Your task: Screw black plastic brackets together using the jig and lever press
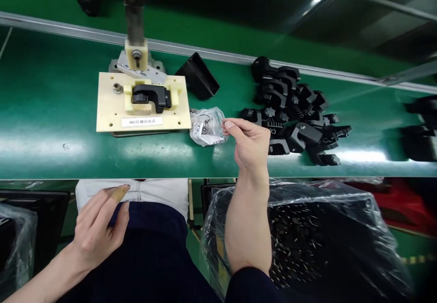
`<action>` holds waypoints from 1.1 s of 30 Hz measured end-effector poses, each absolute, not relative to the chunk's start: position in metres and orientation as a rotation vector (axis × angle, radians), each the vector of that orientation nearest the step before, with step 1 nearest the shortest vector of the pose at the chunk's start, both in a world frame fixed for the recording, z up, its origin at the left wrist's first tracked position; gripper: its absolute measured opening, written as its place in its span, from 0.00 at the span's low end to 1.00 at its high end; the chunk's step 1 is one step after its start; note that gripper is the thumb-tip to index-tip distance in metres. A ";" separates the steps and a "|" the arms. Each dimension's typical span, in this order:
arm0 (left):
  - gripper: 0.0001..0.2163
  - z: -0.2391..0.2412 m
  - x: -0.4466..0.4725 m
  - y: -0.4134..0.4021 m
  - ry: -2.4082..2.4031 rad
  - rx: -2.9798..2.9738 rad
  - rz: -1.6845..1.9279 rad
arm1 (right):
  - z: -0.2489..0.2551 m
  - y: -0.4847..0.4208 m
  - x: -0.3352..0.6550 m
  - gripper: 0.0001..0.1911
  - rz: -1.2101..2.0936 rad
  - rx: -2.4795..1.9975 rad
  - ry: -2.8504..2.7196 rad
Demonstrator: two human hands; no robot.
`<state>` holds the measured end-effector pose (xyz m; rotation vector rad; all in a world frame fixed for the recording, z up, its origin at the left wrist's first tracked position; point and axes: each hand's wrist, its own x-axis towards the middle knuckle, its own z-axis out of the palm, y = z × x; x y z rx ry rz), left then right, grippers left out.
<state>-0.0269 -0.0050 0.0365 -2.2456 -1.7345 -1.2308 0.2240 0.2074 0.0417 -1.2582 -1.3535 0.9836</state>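
Bag (215,117) lay just left of the right hand (251,142), fingers pinched, any hold unclear. Left hand (97,223) hung farther off, fingers loosely parted.

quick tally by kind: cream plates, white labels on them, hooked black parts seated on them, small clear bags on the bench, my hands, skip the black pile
Cream plate: 1
White label: 1
Hooked black part: 1
Small clear bag: 1
Hands, left hand and right hand: 2
Total: 6
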 end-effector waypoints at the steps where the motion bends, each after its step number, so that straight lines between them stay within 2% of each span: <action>1: 0.26 0.039 -0.024 -0.002 -1.729 -2.257 -1.247 | 0.042 0.206 0.225 0.04 0.984 -1.255 -1.317; 5: 0.19 0.052 -0.006 0.016 -2.004 -2.315 -1.517 | 0.044 0.181 0.217 0.04 0.881 -1.172 -1.346; 9: 0.09 0.069 0.015 0.040 -2.645 -2.103 -2.128 | 0.044 0.136 0.194 0.09 0.461 -0.962 -1.688; 13: 0.09 0.073 0.028 0.058 -2.848 -1.728 -2.708 | 0.038 0.106 0.175 0.11 0.135 -0.756 -1.966; 17: 0.10 0.068 0.029 0.059 -2.909 -1.511 -2.852 | 0.028 0.102 0.165 0.12 0.230 -0.697 -2.024; 26: 0.11 0.062 0.027 0.056 -2.883 -1.269 -2.978 | 0.018 0.088 0.155 0.21 0.630 -0.731 -1.838; 29: 0.11 0.061 0.026 0.055 -2.889 -1.267 -2.953 | 0.021 0.083 0.151 0.21 0.688 -0.751 -1.802; 33: 0.11 0.063 0.024 0.054 -2.905 -1.313 -2.919 | 0.027 0.080 0.145 0.15 0.847 -0.832 -1.690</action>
